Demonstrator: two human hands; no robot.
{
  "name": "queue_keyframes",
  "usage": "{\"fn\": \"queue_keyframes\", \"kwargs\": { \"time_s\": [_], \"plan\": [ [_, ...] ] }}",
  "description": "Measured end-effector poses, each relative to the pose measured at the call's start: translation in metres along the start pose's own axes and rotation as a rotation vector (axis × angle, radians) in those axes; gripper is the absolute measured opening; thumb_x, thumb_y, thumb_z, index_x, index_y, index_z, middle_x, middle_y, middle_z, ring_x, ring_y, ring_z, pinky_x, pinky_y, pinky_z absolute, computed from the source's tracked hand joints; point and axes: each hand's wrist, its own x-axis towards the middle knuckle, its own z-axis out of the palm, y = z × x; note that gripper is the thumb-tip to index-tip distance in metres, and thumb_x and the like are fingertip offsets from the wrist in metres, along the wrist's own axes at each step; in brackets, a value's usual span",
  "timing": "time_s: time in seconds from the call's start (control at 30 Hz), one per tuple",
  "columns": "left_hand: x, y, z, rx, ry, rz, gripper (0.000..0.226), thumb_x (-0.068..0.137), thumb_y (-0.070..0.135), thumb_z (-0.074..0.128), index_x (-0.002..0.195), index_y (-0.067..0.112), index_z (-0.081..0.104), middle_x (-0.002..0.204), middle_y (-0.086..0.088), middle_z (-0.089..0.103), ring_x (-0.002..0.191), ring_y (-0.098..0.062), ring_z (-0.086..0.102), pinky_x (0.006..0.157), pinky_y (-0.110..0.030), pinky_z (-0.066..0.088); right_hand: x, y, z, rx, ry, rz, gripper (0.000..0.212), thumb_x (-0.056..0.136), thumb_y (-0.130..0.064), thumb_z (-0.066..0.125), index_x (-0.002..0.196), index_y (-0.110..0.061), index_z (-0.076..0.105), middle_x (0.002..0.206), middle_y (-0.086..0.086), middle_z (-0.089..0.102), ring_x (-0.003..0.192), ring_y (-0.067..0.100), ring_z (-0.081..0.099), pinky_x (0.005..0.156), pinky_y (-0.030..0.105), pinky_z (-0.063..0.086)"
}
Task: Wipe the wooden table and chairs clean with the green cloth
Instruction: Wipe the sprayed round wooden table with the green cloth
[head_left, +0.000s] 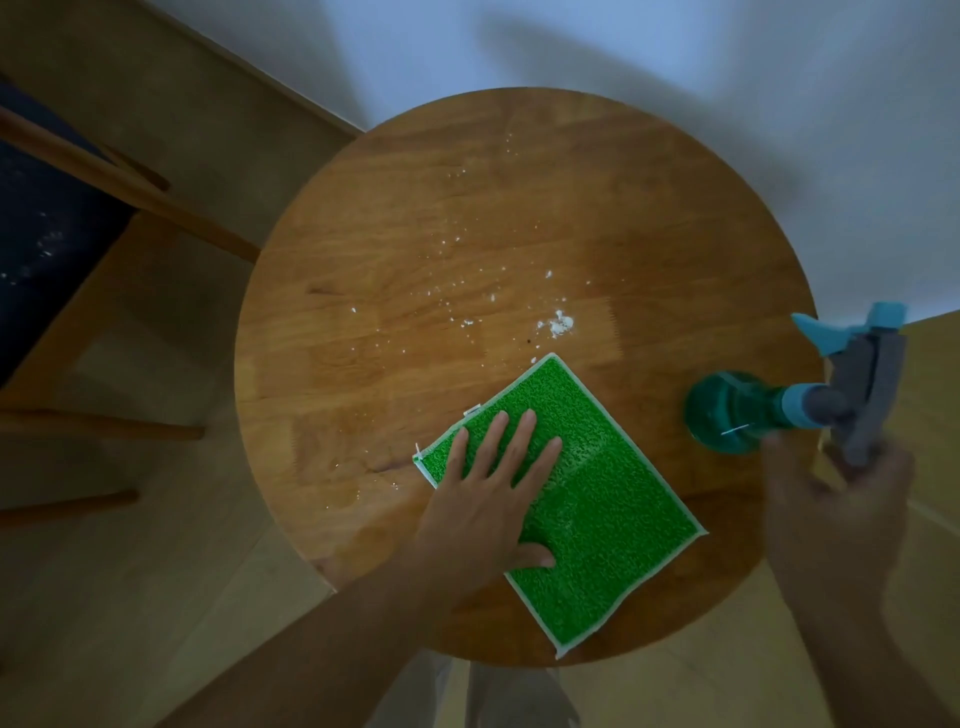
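The left hand (491, 488) presses flat, fingers spread, on the square green cloth (576, 499) on the round wooden table (395, 260). White crumbs (558, 325) lie beyond its fingertips. The blurred right hand (831, 514) grips a teal spray bottle (737, 410).

Both my forearms are bare, no sleeves reaching them at the bottom of the frame. My left hand (488, 499) and right hand (836, 514) carry no rings, watch or gloves. Bottom centre, light grey trousers (498, 696) show below the table edge.
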Motion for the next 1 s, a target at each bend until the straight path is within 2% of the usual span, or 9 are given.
{"fn": "queue_keyframes", "kwargs": {
  "time_s": [0.07,0.17,0.23,0.3,0.37,0.47,0.53,0.7,1.0],
  "plan": [
    [0.000,-0.001,0.003,0.000,0.012,0.017,0.116,0.075,0.081,0.044,0.141,0.031,-0.038,0.142,0.000,-0.051,0.131,-0.023,-0.047,0.103,-0.053,-0.028,-0.038,0.002,0.009,-0.048,-0.048,-0.035,0.048,0.082,-0.038,0.055,0.123,-0.013,0.050,0.112,0.003,0.052,0.102,0.030,0.057,0.080,0.040,0.044],
    [-0.002,-0.011,0.002,0.030,0.003,0.057,0.115,0.071,0.084,0.035,0.142,0.029,-0.036,0.145,0.001,-0.048,0.135,-0.021,-0.042,0.105,-0.049,-0.026,-0.089,-0.002,0.046,-0.230,-0.478,-0.384,0.054,0.094,-0.039,0.037,0.137,-0.007,0.048,0.137,0.012,0.051,0.129,0.024,0.044,0.101,0.039,0.038],
    [-0.007,-0.021,0.000,0.058,-0.006,0.070,0.112,0.070,0.084,0.027,0.147,0.025,-0.029,0.153,0.000,-0.037,0.140,-0.021,-0.033,0.109,-0.049,-0.019,-0.101,-0.004,0.077,-0.392,-0.707,-0.527,0.062,0.098,-0.047,0.015,0.153,-0.019,0.012,0.162,0.004,0.006,0.148,0.019,0.005,0.117,0.034,0.009],
    [-0.013,-0.029,-0.004,0.077,-0.023,0.065,0.109,0.073,0.082,0.024,0.153,0.016,-0.010,0.161,-0.005,-0.009,0.147,-0.026,-0.008,0.114,-0.050,0.001,-0.101,-0.002,0.101,-0.606,-0.787,-0.614,0.062,0.093,-0.055,-0.007,0.148,-0.029,-0.020,0.156,-0.002,-0.028,0.146,0.020,-0.023,0.114,0.037,-0.016],
    [-0.016,-0.034,-0.005,0.073,-0.013,0.074,0.105,0.074,0.079,0.024,0.153,0.011,0.006,0.160,-0.007,0.011,0.146,-0.028,0.011,0.114,-0.049,0.015,-0.102,0.003,0.111,-0.745,-0.748,-0.663,0.065,0.097,-0.056,-0.003,0.153,-0.024,-0.010,0.160,0.006,-0.012,0.148,0.032,-0.009,0.117,0.049,-0.006],
    [-0.016,-0.036,-0.004,0.059,-0.005,0.085,0.104,0.075,0.080,0.022,0.153,0.012,0.011,0.159,-0.007,0.015,0.145,-0.027,0.016,0.113,-0.051,0.021,-0.105,0.008,0.115,-0.748,-0.686,-0.656,0.062,0.102,-0.052,0.013,0.153,-0.017,0.014,0.158,0.011,0.019,0.145,0.035,0.020,0.115,0.056,0.010],
    [-0.013,-0.038,-0.006,0.055,-0.025,0.089,0.105,0.076,0.081,0.023,0.154,0.013,0.004,0.160,-0.006,0.007,0.147,-0.027,0.008,0.115,-0.050,0.015,-0.104,0.009,0.119,-0.768,-0.639,-0.636,0.062,0.102,-0.052,0.013,0.153,-0.017,0.012,0.158,0.011,0.020,0.145,0.032,0.019,0.114,0.054,0.009],
    [0.002,-0.047,-0.021,-0.002,0.014,0.169,0.112,0.080,0.081,0.037,0.144,0.020,-0.031,0.150,-0.001,-0.040,0.137,-0.015,-0.039,0.108,-0.040,-0.027,-0.085,0.000,0.128,-0.780,-0.523,-0.473,0.070,0.099,-0.057,0.007,0.153,-0.014,0.015,0.160,0.012,0.013,0.146,0.032,0.012,0.113,0.060,0.009],
    [-0.009,-0.087,-0.043,-0.158,0.107,-0.129,0.094,0.081,0.080,0.014,0.133,0.030,-0.046,0.141,0.009,-0.051,0.132,-0.007,-0.044,0.108,-0.032,-0.025,-0.018,-0.029,0.153,-0.774,-0.385,-0.337,0.073,0.094,-0.062,0.003,0.155,-0.023,-0.003,0.163,0.012,-0.005,0.148,0.035,-0.004,0.113,0.061,0.000]
  ]
}}
